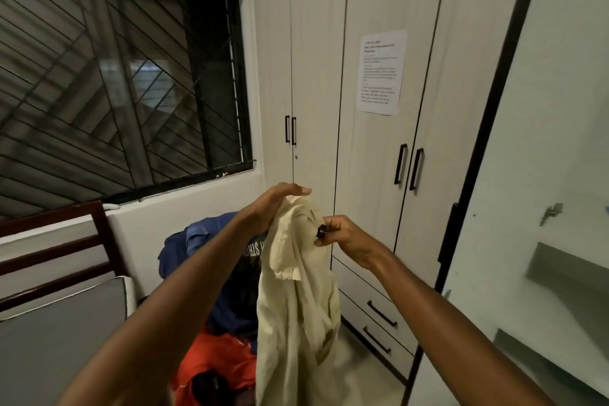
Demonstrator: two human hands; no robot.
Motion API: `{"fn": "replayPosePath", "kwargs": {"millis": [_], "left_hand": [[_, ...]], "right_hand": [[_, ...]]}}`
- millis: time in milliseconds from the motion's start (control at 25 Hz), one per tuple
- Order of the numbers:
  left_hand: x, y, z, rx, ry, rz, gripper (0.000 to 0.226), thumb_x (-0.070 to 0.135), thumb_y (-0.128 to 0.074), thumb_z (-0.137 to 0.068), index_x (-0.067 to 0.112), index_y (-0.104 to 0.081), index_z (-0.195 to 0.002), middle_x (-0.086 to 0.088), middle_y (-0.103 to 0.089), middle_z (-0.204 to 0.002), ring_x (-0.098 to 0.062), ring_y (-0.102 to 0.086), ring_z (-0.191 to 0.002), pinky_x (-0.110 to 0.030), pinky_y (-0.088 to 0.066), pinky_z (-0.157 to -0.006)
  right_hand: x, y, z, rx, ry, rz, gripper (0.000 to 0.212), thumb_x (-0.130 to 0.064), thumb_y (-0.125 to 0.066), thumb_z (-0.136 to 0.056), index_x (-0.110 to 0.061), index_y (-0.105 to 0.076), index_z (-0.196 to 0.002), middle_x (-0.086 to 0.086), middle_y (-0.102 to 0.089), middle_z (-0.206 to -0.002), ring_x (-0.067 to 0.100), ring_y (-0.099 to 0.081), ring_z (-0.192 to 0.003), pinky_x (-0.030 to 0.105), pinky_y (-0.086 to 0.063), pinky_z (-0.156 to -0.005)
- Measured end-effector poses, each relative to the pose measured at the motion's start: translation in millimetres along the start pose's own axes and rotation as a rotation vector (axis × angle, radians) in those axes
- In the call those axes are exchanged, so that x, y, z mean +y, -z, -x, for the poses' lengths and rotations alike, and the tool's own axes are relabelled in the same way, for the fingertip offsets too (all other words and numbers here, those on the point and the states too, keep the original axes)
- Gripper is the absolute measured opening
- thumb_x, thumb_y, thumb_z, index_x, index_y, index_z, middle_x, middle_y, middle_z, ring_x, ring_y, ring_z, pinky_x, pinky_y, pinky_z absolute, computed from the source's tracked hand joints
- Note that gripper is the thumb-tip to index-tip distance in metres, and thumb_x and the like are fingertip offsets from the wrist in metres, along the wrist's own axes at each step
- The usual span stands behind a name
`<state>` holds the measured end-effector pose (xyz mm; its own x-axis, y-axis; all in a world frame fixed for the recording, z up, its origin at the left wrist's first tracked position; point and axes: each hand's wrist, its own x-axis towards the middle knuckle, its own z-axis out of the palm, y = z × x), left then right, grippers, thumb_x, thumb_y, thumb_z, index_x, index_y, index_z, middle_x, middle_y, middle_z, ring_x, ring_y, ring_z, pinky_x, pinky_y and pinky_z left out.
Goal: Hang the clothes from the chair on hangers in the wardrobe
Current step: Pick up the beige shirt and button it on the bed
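Observation:
A cream short-sleeved shirt (296, 306) hangs in front of me, held up by both hands. My left hand (276, 204) grips its top from the left, fingers stretched over the fabric. My right hand (342, 237) pinches the shirt near a small black tag at the collar. Behind it, a pile of clothes (214, 273) in blue, dark and orange covers the chair, which is hidden beneath. The white wardrobe (379, 142) stands beyond with its front doors shut. No hanger is visible.
An open wardrobe door (543, 175) with a latch fills the right side. Two drawers (379, 323) sit low in the wardrobe. A barred window (115, 76) is on the left, with a wooden bed frame and grey mattress (59, 323) below.

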<state>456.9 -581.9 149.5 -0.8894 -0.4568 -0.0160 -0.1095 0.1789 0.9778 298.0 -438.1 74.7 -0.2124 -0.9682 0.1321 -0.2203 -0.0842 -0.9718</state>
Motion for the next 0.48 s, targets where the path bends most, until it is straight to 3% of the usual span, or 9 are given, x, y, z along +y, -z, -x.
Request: {"fn": "replayPosePath", "kwargs": {"millis": [80,160,240,360,480], "left_hand": [[-4.0,-15.0,4.6,-0.079,-0.044,-0.054,0.046,0.051,-0.072,-0.079,0.007,-0.068,-0.093,-0.009,-0.071,-0.088,-0.021,-0.066,-0.08,-0.032,-0.054,-0.076],[-10.3,-25.6,11.3,-0.112,-0.016,-0.078,0.025,0.033,-0.074,-0.09,0.009,-0.07,-0.091,-0.004,-0.074,-0.081,-0.02,-0.069,-0.08,-0.029,-0.056,-0.074],[-25.1,-29.2,11.5,-0.135,0.005,-0.24,0.034,0.04,-0.084,-0.079,0.015,-0.073,-0.099,-0.002,-0.076,-0.091,-0.02,-0.07,-0.091,-0.029,-0.056,-0.08],[-47.7,-41.2,11.6,-0.193,-0.037,-0.468,0.06,0.051,-0.088,-0.056,0.023,-0.071,-0.106,0.001,-0.074,-0.103,-0.018,-0.069,-0.098,-0.031,-0.055,-0.088],[-57.5,-62.6,10.8,-0.141,-0.155,-0.58,0.054,0.05,-0.071,-0.062,0.027,-0.066,-0.11,0.002,-0.07,-0.105,-0.02,-0.067,-0.096,-0.038,-0.055,-0.086]], "right_hand": [[3.3,-2.6,21.7,0.087,-0.026,0.003,0.03,-0.006,-0.074,-0.083,0.006,-0.07,-0.11,0.015,-0.073,-0.105,0.022,-0.069,-0.1,0.037,-0.05,-0.096],[0.1,-6.4,42.2,0.258,-0.042,0.05,0.021,-0.008,-0.076,-0.088,0.005,-0.07,-0.104,0.01,-0.072,-0.091,0.014,-0.067,-0.082,0.027,-0.053,-0.075],[3.0,-5.2,62.1,0.46,-0.068,0.055,0.017,-0.009,-0.078,-0.088,-0.001,-0.063,-0.093,0.005,-0.063,-0.077,0.012,-0.058,-0.067,0.022,-0.045,-0.057],[4.9,2.2,89.8,0.628,-0.084,0.026,0.026,-0.024,-0.083,-0.077,-0.014,-0.062,-0.09,0.01,-0.066,-0.078,0.02,-0.06,-0.069,0.029,-0.047,-0.062],[2.4,6.7,109.6,0.681,-0.089,0.137,0.02,-0.028,-0.085,-0.075,-0.015,-0.071,-0.079,0.0,-0.067,-0.071,0.014,-0.061,-0.067,0.03,-0.047,-0.066]]}}
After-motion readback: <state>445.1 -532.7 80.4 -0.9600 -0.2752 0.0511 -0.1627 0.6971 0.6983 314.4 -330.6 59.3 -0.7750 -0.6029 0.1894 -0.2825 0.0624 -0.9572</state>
